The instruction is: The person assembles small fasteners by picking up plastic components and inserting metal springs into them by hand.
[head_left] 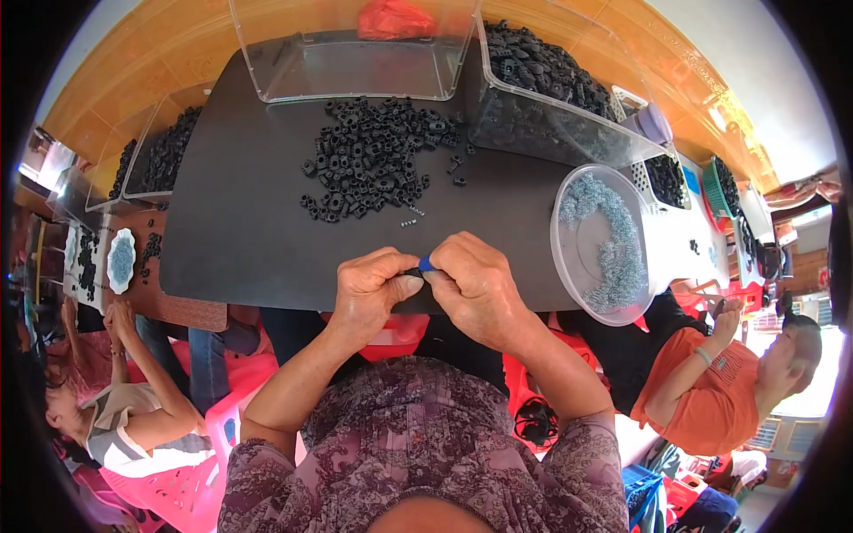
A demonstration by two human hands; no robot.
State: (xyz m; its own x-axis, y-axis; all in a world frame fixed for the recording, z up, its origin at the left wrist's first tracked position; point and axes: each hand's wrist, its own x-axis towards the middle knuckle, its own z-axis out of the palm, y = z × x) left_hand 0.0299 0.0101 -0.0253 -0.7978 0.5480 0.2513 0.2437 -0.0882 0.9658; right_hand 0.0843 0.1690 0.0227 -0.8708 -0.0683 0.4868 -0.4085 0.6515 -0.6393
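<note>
My left hand pinches a small black plastic part between thumb and fingers, above the table's near edge. Close against it, my right hand is closed on a small blue piece, mostly covered by the fingers; its kind cannot be made out. The two hands meet at the black part. Beyond them lies a heap of black plastic parts, with a couple of small coil springs at its near side. A round clear tub at the right holds many pale blue-grey springs.
A clear bin stands behind the heap, with a red bag at its back. Another clear bin at the far right is full of black parts. People sit at both sides, one in an orange shirt at the right.
</note>
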